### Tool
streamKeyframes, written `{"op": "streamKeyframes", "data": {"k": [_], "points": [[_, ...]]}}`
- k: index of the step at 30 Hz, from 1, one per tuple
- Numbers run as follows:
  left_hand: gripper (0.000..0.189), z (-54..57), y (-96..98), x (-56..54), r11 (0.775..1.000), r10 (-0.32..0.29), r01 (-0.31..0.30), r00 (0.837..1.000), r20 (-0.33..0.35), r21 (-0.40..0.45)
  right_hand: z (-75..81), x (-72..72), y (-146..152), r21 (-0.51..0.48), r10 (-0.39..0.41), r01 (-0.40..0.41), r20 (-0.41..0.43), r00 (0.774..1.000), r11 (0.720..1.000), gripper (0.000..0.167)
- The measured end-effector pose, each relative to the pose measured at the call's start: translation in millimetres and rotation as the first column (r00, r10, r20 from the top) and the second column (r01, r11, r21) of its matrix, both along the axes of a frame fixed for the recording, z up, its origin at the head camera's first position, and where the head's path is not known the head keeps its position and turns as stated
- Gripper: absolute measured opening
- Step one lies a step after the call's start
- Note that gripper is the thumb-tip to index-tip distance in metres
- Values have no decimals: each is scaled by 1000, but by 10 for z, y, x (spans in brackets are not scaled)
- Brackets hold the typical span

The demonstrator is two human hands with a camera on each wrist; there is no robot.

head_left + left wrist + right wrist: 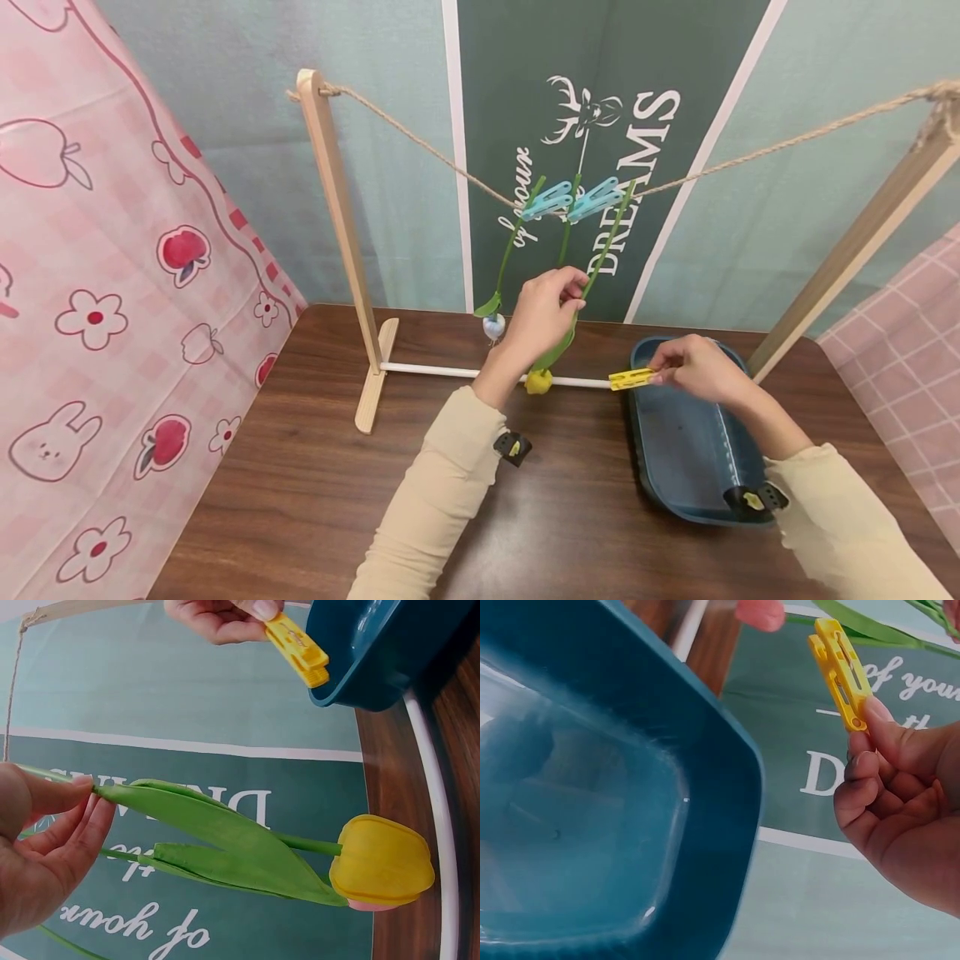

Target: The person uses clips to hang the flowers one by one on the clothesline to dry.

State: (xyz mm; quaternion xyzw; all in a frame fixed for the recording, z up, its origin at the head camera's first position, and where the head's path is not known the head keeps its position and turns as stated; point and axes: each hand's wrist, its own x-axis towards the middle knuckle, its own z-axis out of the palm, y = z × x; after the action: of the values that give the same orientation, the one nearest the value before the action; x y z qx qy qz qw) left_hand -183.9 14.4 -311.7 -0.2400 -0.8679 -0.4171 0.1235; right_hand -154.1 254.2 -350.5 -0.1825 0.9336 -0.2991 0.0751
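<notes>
My left hand [542, 315] pinches the green stem of an artificial yellow tulip [538, 382], which hangs head down with its stem end up near the rope [420, 142]. In the left wrist view a pink bloom [373, 905] shows partly behind the yellow one. Thumb and fingers of my right hand [701, 367] pinch a yellow clothespin [632, 379] by one end, at the tub's left rim in the head view. Two blue clothespins [550, 201] sit on the sagging rope beside the stems. A bluish-white flower [493, 326] hangs upside down left of my left hand.
The rope runs between two wooden posts [341, 217], joined low down by a white rod [431, 368]. A dark blue plastic tub [678, 433] stands on the brown wooden table [300, 483] at right. Behind is a printed cloth [375, 50]; patterned cloths flank the sides.
</notes>
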Motion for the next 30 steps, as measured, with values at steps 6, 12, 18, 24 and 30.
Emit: {"op": "streamKeyframes", "data": {"k": [6,12,18,24,30], "points": [[16,4,14,-3,1000,4,-4,1000,5,12,121,-19,-1,14,-10,10,-28,1000,1000,8],[16,4,22,-3,1000,8,-8,1000,18,13,284,-55,-26,25,-4,5,-53,999,1000,6],[16,3,25,-1,1000,8,-9,1000,16,20,452,-78,-82,32,-19,22,-94,995,999,5],[16,4,23,-9,1000,6,-6,1000,12,19,602,-114,-145,36,-22,26,-122,992,999,4],[16,10,26,-13,1000,9,-9,1000,12,13,753,-126,-195,49,-23,30,-141,990,998,3]]}}
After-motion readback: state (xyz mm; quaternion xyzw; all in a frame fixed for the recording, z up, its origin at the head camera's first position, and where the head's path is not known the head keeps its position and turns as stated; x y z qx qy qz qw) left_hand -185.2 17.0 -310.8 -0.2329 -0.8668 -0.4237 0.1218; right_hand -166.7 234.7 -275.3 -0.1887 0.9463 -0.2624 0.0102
